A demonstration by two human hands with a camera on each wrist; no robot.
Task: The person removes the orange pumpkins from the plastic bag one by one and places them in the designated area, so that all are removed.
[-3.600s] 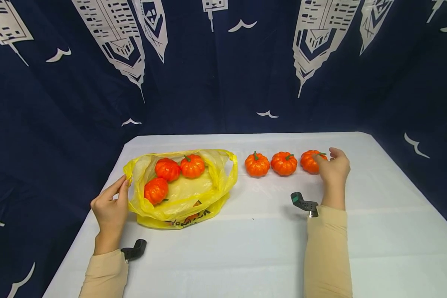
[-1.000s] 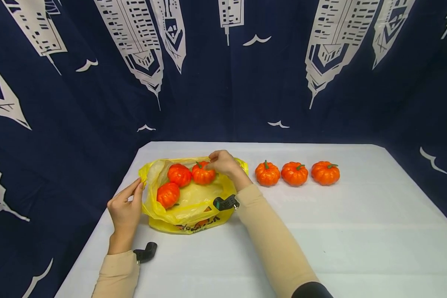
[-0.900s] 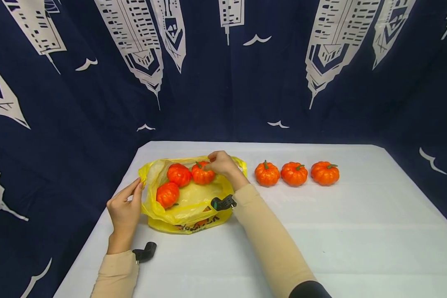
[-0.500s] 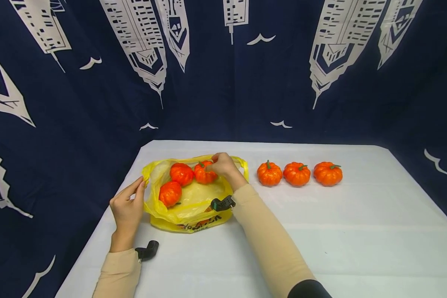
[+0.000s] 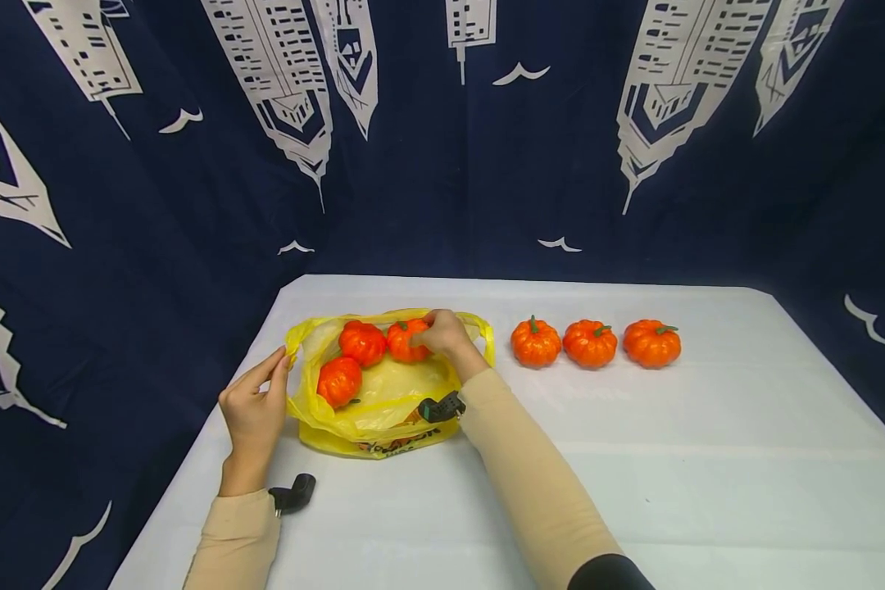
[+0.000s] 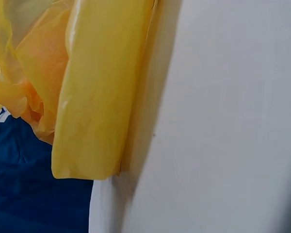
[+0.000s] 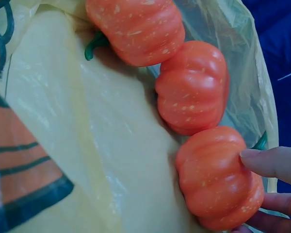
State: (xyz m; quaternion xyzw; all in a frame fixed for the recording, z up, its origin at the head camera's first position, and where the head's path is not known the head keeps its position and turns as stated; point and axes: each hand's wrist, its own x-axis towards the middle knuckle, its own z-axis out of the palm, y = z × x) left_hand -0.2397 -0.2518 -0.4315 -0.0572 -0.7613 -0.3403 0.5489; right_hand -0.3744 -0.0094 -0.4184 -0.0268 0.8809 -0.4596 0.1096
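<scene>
right hand (image 5: 446, 334) | moved off far-right loose pumpkin (image 5: 651, 344) | now grips bagged pumpkin (image 5: 405, 342)

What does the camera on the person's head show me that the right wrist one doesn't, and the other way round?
Only the head view: the left hand pinching the rim of the yellow bag, the beige sleeves, and the row of three pumpkins to the right of the bag.

Only the right wrist view: pale flecks on the bagged pumpkins, not discernible from the head.

Both: the bag with three pumpkins inside, the right hand gripping one of them, and part of the dark blue cloth behind.
</scene>
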